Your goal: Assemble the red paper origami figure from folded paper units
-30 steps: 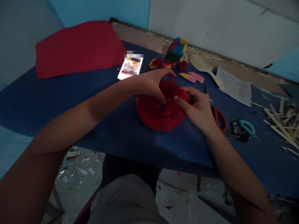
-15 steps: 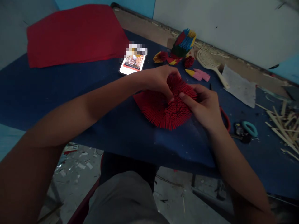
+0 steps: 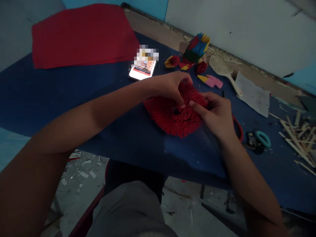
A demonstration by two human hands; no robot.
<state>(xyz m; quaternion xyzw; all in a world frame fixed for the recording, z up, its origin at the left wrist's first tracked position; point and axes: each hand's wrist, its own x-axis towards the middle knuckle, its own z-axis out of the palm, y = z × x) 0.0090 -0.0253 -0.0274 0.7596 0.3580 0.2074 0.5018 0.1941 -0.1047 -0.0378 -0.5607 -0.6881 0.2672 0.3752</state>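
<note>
A round red model built of many folded paper pieces (image 3: 170, 120) lies on the blue table (image 3: 74, 98), with a small dark hole at its middle. My left hand (image 3: 170, 87) curls over its far side and pinches pieces near the centre. My right hand (image 3: 214, 113) holds its right edge, with the forefinger and thumb pressed on the pieces next to the left fingertips. The far right part of the model is hidden under both hands.
A red paper sheet (image 3: 81, 36) lies at the back left, a lit phone (image 3: 143, 67) beside it. Behind the model are a multicoloured folded-paper model (image 3: 196, 47), small paper bits, a pale hairbrush (image 3: 222, 70) and white paper (image 3: 253, 93). Red-handled scissors (image 3: 238, 126), a teal ring (image 3: 263, 138) and wooden sticks (image 3: 296, 135) lie right.
My left fingers have curled from reaching out to pinching near the model's centre, and the right fingertips have closed up to them. The camera has tilted slightly.
</note>
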